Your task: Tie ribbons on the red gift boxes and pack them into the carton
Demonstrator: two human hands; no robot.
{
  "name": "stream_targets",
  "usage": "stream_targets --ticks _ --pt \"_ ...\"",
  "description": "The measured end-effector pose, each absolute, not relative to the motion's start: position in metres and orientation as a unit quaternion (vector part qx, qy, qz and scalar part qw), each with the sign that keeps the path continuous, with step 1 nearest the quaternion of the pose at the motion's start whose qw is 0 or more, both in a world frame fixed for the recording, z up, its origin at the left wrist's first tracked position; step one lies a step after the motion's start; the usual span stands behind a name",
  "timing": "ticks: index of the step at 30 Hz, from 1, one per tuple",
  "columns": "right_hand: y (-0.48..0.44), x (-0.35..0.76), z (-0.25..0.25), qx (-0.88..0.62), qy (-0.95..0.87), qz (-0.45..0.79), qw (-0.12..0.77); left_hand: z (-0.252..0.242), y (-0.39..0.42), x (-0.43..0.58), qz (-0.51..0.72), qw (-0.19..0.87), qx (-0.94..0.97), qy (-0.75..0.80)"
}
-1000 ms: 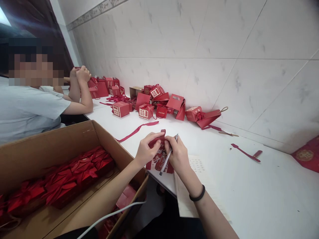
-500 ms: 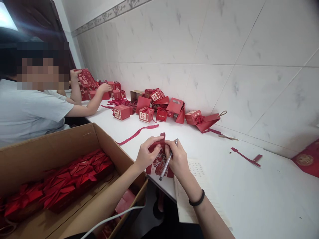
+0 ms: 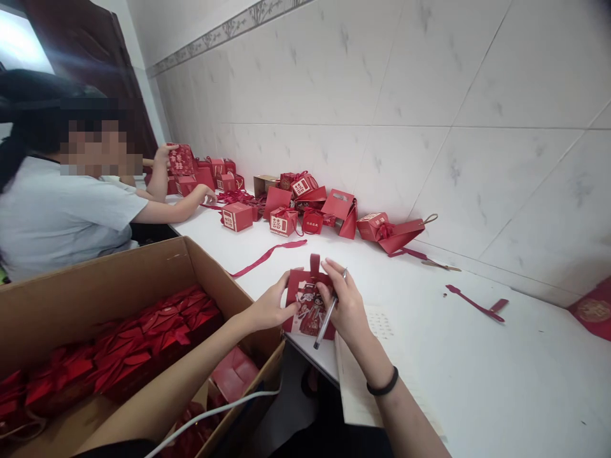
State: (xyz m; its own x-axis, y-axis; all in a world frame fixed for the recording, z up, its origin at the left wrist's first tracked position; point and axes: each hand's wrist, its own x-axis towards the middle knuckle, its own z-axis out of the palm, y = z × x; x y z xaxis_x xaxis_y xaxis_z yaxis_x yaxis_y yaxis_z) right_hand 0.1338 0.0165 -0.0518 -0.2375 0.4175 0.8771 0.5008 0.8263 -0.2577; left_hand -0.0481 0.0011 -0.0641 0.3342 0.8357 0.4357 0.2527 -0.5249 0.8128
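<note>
A red printed gift box (image 3: 309, 312) is between my two hands at the table's front edge, its picture side facing me. A dark red strap loop (image 3: 314, 264) stands up from its top. My left hand (image 3: 273, 306) grips the box along its left side, thumb on the front. My right hand (image 3: 351, 306) keeps a pen (image 3: 325, 326) tucked between its fingers, with its thumb and fingers at the box's upper right edge. Under my right forearm lies a paper pad with handwriting (image 3: 365, 407).
At left stands a cardboard box (image 3: 191, 251) of red gift boxes (image 3: 157, 331). Several red boxes (image 3: 284, 221) line the wall. Red straps (image 3: 270, 256) lie on the white table (image 3: 477, 375). A co-worker (image 3: 71, 216) handles red packaging at far left.
My left hand has moved from the strap at the top to the box's left side, and the printed front now shows more. My right hand's fingers have lifted and spread somewhat, keeping the pen.
</note>
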Motion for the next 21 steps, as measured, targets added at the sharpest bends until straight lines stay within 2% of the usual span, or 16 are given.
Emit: stream_targets --ticks 3,6,8,12,15,18,21 --pt "0.020 0.145 -0.049 -0.298 -0.745 -0.050 0.595 -0.060 0.003 -0.056 0.453 0.309 0.742 0.385" --pt "0.026 0.166 -0.044 -0.356 -0.704 -0.014 0.615 -0.054 0.007 -0.075 0.545 0.282 0.674 0.410" --pt "0.030 0.185 -0.044 -0.418 -0.711 0.030 0.565 -0.047 0.005 -0.099 0.629 0.257 0.601 0.422" --pt "0.036 0.229 -0.056 -0.479 -0.785 0.094 0.382 -0.025 -0.020 -0.172 0.720 0.244 0.482 0.436" --pt "0.032 0.258 -0.075 -0.495 -0.806 0.146 0.290 -0.014 -0.053 -0.223 0.679 0.321 0.440 0.493" --pt "0.025 0.275 -0.091 -0.519 -0.785 0.164 0.297 -0.024 -0.084 -0.252 0.551 0.421 0.434 0.575" --pt "0.021 0.276 -0.096 -0.564 -0.748 0.174 0.304 -0.055 -0.102 -0.258 0.482 0.407 0.464 0.622"
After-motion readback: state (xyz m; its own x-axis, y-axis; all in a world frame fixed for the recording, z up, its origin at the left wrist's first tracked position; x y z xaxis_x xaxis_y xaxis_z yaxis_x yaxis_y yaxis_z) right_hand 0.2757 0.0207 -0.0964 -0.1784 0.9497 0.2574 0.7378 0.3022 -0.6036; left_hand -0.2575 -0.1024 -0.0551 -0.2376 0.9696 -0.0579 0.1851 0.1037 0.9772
